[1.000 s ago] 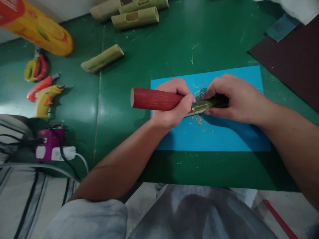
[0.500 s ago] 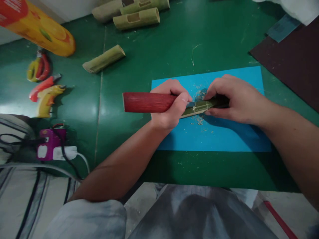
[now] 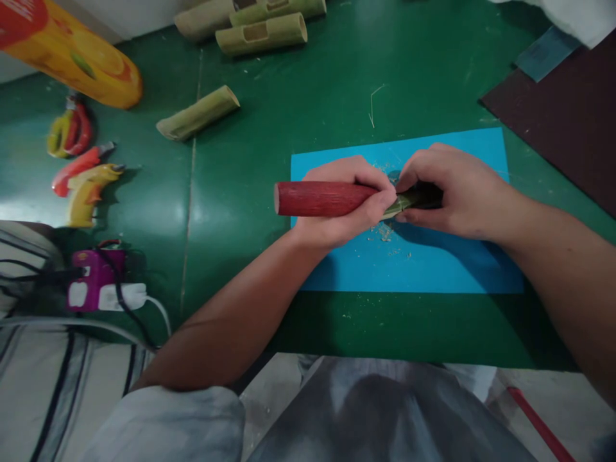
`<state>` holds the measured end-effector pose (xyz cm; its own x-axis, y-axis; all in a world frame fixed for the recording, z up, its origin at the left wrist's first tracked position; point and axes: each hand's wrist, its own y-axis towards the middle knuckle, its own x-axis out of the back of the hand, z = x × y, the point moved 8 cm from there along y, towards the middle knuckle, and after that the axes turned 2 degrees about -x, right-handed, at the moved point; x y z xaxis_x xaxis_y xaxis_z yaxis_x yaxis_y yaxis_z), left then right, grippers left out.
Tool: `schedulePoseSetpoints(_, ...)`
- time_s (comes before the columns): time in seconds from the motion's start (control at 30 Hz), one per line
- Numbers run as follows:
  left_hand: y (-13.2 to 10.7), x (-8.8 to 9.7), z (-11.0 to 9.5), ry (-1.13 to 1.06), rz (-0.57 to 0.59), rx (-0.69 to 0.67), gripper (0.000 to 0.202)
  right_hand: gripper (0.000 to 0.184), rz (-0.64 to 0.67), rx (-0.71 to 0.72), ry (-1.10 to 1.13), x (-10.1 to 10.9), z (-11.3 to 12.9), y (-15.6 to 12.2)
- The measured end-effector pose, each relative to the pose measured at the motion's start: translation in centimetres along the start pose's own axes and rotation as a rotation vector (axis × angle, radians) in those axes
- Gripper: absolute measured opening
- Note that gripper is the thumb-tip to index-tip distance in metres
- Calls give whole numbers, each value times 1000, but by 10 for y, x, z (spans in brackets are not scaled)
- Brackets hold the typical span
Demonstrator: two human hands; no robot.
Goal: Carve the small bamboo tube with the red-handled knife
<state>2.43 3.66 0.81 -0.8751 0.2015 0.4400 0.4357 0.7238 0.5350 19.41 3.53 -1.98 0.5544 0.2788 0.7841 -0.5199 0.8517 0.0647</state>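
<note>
My left hand (image 3: 337, 231) is closed round the thick red wooden handle (image 3: 317, 199) of a cutting tool, which points right. Its metal end is hidden behind my fingers now. Pinched between thumb and fingers of my right hand (image 3: 459, 186) is a green bamboo piece (image 3: 408, 199), held low over a blue sheet (image 3: 462, 269). My left fingertips come right up against the bamboo and cover most of its left part. Fine bamboo shavings (image 3: 382, 232) lie scattered on the sheet around it.
Cut bamboo tubes (image 3: 283, 32) lie at the back, with another tube (image 3: 199, 114) nearer. On the left are an orange bottle (image 3: 96, 61), scissors (image 3: 71, 131), a yellow glue gun (image 3: 84, 199) and a purple power adapter (image 3: 89, 266) with cables. A dark board (image 3: 568, 115) lies right.
My left hand has slid right along the bamboo with the red-handled tool, covering the metal end and bamboo that showed before. My right hand has stayed in place.
</note>
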Motion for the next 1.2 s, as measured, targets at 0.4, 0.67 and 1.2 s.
schedulePoseSetpoints(0.4, 5, 0, -13, -113, -57, -171, 10, 25, -2, 4, 26, 1, 2, 1)
schedulePoseSetpoints(0.67, -2, 6, -5, -83, -160, -162, 33, 25, -1, 3, 12, 1, 3, 0)
schedulePoseSetpoints(1.2, -2, 2, -8, -32, -107, -162, 26, 25, -5, 7, 24, 1, 1, 0)
